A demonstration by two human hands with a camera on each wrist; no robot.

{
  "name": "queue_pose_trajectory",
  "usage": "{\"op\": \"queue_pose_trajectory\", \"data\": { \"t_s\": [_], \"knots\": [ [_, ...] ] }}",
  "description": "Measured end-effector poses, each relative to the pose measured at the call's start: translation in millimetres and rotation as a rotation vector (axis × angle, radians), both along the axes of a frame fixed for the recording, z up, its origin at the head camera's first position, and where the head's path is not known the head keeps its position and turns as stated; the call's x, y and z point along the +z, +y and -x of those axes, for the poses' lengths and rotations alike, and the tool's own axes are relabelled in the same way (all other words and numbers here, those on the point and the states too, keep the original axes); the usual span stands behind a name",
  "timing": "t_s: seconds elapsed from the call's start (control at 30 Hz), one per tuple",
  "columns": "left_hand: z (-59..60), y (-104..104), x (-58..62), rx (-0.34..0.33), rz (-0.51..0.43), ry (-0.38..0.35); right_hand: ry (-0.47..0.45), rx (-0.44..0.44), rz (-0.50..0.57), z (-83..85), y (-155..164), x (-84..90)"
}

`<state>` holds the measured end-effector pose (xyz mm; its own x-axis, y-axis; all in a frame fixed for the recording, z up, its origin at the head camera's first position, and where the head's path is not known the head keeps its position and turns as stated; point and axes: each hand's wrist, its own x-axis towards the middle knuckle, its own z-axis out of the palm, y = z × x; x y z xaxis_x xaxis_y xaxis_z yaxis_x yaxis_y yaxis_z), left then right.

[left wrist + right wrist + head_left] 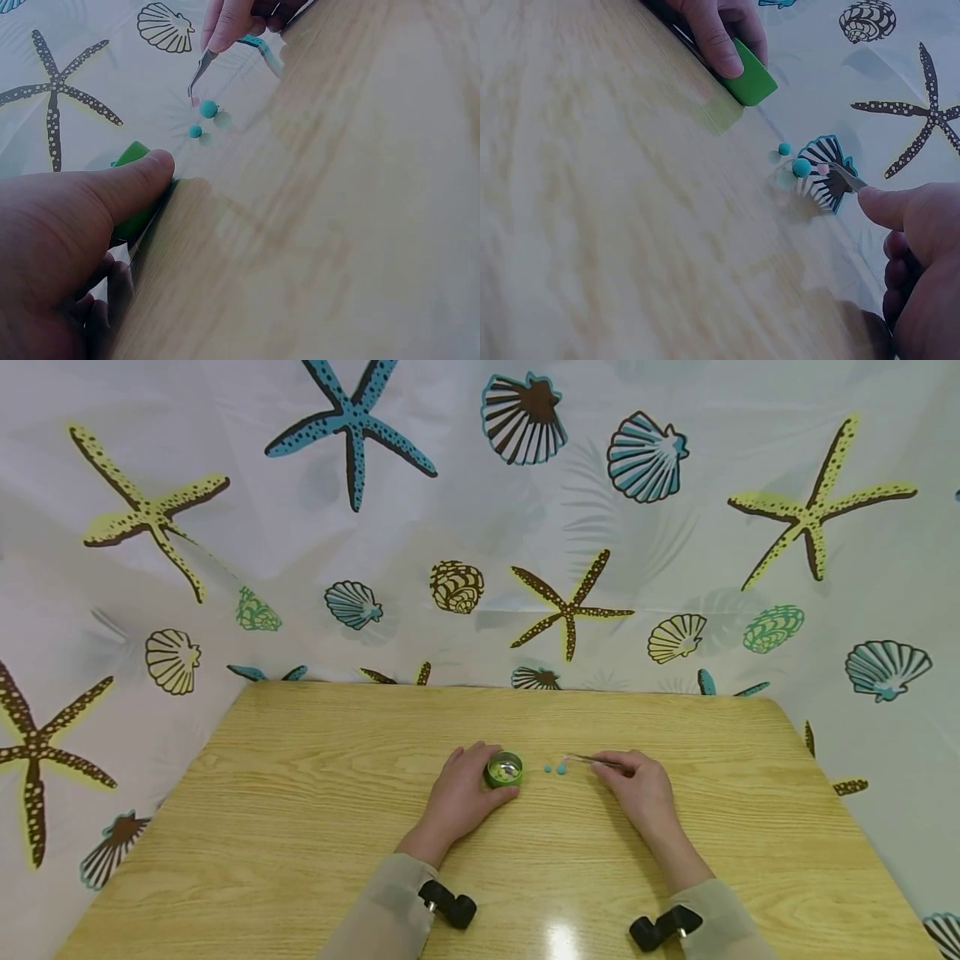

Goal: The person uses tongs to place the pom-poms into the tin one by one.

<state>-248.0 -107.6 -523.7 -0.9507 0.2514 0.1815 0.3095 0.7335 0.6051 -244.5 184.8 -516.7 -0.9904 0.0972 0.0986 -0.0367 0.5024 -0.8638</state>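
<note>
Showing: a person seated at a wooden table point(300, 827), both hands at work near its middle.
Left hand: the left hand point(461, 793) curls round a small green tin point(504, 769), thumb on the near side and fingers round the back, steadying it on the wood.
Tin: round, open at the top, with pale small pieces inside; too small to tell what they are.
Right hand: the right hand point(637, 785) pinches thin metal tweezers point(596, 761) between thumb and fingers, tips aimed toward the tin.
Tweezer tips: nearly closed on a tiny pink bead point(823, 169), by the look of the right wrist view; whether the bead is lifted or rests on the table I cannot tell.
Beads: two teal beads point(555, 768) lie loose on the table between tin and tweezers, the larger just beside the tips, the smaller nearer the tin.
Handling, as a judgement: the beads look light, hard and round, so likely to roll at a nudge or spring out of a tight squeeze.
Where to take hold: probably across a bead's widest part, with gentle pressure.
Tin handling: likely light and apt to slide, which suits the steadying hold.
Backdrop: a white curtain point(480, 543) printed with starfish and shells behind the table.
</note>
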Motion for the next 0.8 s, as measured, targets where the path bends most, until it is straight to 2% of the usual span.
{"op": "queue_pose_trajectory", "data": {
  "t_s": [0.47,0.8],
  "knots": [
    [0.9,-1,-1.6,-0.001,0.001,0.011,0.030,0.013,0.098,-1.5,-14,7.8],
    [0.9,0,-1.3,0.000,0.005,0.005,0.039,0.070,0.159,-5.5,-32,10.2]
  ]
}}
